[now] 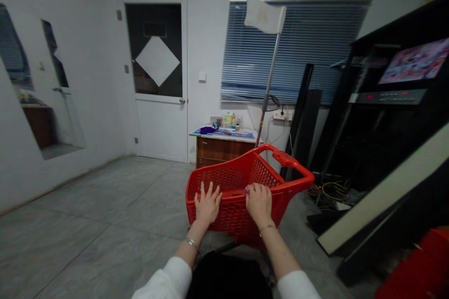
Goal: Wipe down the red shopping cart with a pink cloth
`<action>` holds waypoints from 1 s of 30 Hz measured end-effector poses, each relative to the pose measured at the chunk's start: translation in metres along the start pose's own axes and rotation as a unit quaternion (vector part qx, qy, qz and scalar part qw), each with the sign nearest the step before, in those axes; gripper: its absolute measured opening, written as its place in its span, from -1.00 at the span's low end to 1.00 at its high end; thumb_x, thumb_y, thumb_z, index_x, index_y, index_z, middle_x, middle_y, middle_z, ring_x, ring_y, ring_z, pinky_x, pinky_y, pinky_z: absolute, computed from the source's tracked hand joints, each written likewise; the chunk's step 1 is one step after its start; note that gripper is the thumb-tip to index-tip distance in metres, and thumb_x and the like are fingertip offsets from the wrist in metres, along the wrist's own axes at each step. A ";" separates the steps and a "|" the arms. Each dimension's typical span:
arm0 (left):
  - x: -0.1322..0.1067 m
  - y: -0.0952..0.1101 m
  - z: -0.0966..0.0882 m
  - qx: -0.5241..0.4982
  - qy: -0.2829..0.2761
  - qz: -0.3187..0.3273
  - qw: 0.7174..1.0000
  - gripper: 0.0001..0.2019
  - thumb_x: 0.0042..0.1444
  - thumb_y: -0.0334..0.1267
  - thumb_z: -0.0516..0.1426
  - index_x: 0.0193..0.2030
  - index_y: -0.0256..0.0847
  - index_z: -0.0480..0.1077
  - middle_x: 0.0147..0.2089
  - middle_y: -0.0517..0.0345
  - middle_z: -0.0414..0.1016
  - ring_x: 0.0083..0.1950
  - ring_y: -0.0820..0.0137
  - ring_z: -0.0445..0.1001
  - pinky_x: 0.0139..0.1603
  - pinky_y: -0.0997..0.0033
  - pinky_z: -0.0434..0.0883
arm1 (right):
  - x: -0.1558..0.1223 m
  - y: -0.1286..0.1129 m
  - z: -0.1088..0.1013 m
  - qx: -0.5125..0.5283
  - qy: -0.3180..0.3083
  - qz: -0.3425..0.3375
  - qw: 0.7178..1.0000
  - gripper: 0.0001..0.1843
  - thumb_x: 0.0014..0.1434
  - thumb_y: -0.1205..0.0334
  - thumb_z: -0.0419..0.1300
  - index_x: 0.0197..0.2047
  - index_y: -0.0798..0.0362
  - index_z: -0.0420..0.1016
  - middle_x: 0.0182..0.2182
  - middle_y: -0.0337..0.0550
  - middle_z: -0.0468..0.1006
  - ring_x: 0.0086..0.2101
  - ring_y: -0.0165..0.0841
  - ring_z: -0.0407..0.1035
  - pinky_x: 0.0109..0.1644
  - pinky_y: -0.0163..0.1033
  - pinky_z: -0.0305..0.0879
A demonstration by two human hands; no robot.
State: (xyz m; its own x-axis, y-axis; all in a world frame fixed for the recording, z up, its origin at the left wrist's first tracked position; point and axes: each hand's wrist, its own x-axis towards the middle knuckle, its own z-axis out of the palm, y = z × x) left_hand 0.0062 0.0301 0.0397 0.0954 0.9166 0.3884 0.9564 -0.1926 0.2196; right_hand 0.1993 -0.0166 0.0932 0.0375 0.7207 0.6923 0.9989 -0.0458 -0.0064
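A red plastic shopping cart (231, 215) stands side-on right in front of me, its handle toward the right. My left hand (207, 204) lies on the near rim with the fingers spread over it. Farther right along the same rim, my right hand (258, 203) is closed over the edge, fingers curled round it. A pole with a white flag (271, 79) rises behind the cart. The cart's wheels are mostly hidden below the basket and by my dark clothing.
A wooden cabinet (217, 147) with small items on top stands behind the cart. Dark racks with a lit screen (416, 63) and tangled cables (333, 194) are at the right, near leaning panels (386, 191). A white door (161, 126) and a mirror (45, 84) are on the left.
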 end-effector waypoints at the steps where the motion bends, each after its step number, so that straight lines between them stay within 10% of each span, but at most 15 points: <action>1: 0.000 0.001 0.001 -0.004 -0.001 0.000 1.000 -0.54 0.40 -0.02 -0.17 0.37 0.21 0.20 0.52 0.32 -0.01 0.54 0.04 -0.23 0.38 -0.25 0.05 | -0.001 -0.005 0.002 -0.001 0.000 0.007 1.000 -0.70 0.36 0.21 0.00 -0.10 0.06 0.55 -0.15 -0.02 0.53 -0.10 -0.22 0.27 0.12 -0.06 0.01; 7: 0.001 0.001 0.001 -0.019 -0.008 0.011 1.000 -0.56 0.39 0.01 -0.15 0.36 0.27 0.19 0.52 0.31 0.01 0.54 0.07 -0.21 0.36 -0.21 0.10 | -0.004 -0.019 0.007 0.012 -0.010 -0.026 1.000 -0.71 0.36 0.21 -0.01 -0.08 0.00 0.54 -0.12 -0.07 0.53 -0.06 -0.24 0.27 0.14 -0.08 -0.01; 15: 0.002 0.000 0.000 -0.020 -0.020 0.016 0.999 -0.56 0.38 0.02 -0.15 0.35 0.29 0.20 0.52 0.31 -0.01 0.54 0.07 -0.20 0.35 -0.21 0.10 | 0.027 0.091 -0.013 -0.069 0.042 0.082 0.993 -0.74 0.25 0.23 0.08 -0.13 0.07 0.58 -0.12 0.03 0.54 -0.09 -0.17 0.25 0.11 -0.03 -0.01; 24: 0.001 0.015 0.006 -0.028 -0.008 0.014 0.999 -0.56 0.39 0.01 -0.15 0.36 0.32 0.17 0.51 0.31 0.03 0.54 0.07 -0.19 0.34 -0.24 0.11 | -0.013 -0.024 0.027 0.013 0.033 -0.002 0.999 -0.67 0.33 0.11 0.06 0.06 0.00 0.51 0.05 -0.01 0.50 0.09 -0.14 0.20 0.25 0.01 -0.07; 30: 0.005 0.007 0.001 -0.037 -0.028 0.011 0.999 -0.56 0.39 0.01 -0.16 0.34 0.29 0.22 0.52 0.31 -0.01 0.54 0.11 -0.19 0.36 -0.23 0.09 | 0.013 0.046 0.008 -0.033 0.008 -0.013 0.999 -0.73 0.32 0.17 0.05 -0.09 -0.02 0.56 -0.12 -0.07 0.55 -0.07 -0.21 0.26 0.22 -0.02 -0.08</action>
State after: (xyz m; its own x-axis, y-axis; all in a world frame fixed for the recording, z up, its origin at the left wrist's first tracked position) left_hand 0.0133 0.0333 0.0421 0.1338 0.9297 0.3431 0.9313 -0.2364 0.2773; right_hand 0.2460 -0.0042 0.0960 0.0116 0.7113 0.7028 0.9956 -0.0733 0.0578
